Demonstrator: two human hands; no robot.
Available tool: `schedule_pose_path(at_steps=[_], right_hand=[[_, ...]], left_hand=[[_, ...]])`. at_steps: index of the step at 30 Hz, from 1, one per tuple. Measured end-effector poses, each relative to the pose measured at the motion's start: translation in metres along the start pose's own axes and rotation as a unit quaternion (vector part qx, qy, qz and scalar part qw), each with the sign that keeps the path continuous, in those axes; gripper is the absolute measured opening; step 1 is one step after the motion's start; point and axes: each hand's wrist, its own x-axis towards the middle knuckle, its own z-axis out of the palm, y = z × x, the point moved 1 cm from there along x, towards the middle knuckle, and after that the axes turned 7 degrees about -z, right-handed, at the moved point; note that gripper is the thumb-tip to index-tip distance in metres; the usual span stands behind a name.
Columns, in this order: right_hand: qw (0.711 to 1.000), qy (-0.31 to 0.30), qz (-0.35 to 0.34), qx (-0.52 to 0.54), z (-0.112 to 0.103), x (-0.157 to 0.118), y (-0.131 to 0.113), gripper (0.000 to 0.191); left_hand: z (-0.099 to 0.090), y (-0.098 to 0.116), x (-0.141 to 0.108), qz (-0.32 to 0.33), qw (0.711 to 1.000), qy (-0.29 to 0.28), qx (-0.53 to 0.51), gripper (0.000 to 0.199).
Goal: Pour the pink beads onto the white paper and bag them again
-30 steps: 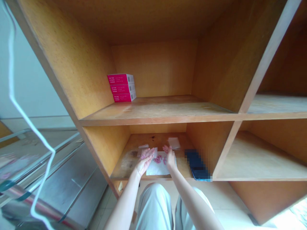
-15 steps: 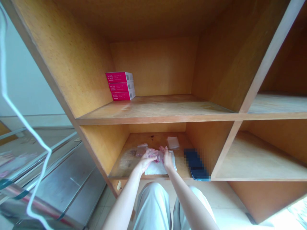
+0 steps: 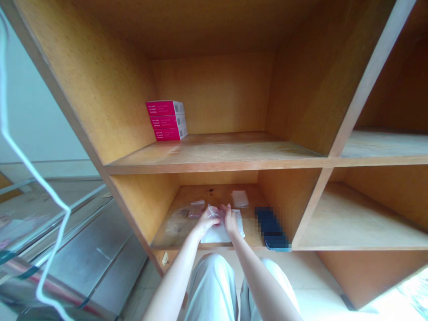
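In the lower compartment, both hands meet over a white sheet [image 3: 216, 237]. My left hand [image 3: 204, 223] is closed on a small clear plastic bag [image 3: 213, 212], its thumb pointing right. My right hand [image 3: 231, 223] has its fingers bent in against the bag's right side, and they seem to pinch it. Small pink pieces show between the hands, partly hidden by the fingers; whether they lie inside the bag or under it I cannot tell. Left of my left hand lies another clear bag [image 3: 196, 208] with pinkish contents. Behind my right hand is a flat pile of clear bags [image 3: 240, 199].
A dark, blurred-out object [image 3: 272, 227] lies at the right by the shelf's front edge. Above, a stack of pink boxes [image 3: 166, 121] stands on the upper shelf [image 3: 220, 151]. A metal-framed cart [image 3: 87, 240] and a white cable [image 3: 50, 191] are at the left.
My hands have drawn closer together, and the fingers cover more of the pink pieces. The clear bag stands up more plainly at my left hand. The view has shifted slightly.
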Motion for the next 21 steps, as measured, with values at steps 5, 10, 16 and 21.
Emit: schedule_pose_path(at_steps=[5,10,16,21], right_hand=[[0.997,0.022,0.008,0.071,0.000,0.003,0.009,0.064],[0.994,0.023,0.008,0.102,-0.002,0.003,0.008,0.060],[0.988,0.060,-0.014,0.139,-0.006,0.002,0.005,0.057],[0.988,0.080,-0.026,0.126,-0.008,0.000,0.002,0.056]], left_hand=[[-0.001,0.005,-0.003,-0.011,1.000,0.009,-0.006,0.036],[-0.005,0.011,-0.006,-0.011,0.999,0.031,-0.009,0.041],[-0.010,0.013,-0.010,-0.011,0.998,0.047,-0.047,0.044],[-0.017,0.010,-0.016,-0.003,0.995,0.033,-0.094,0.046]])
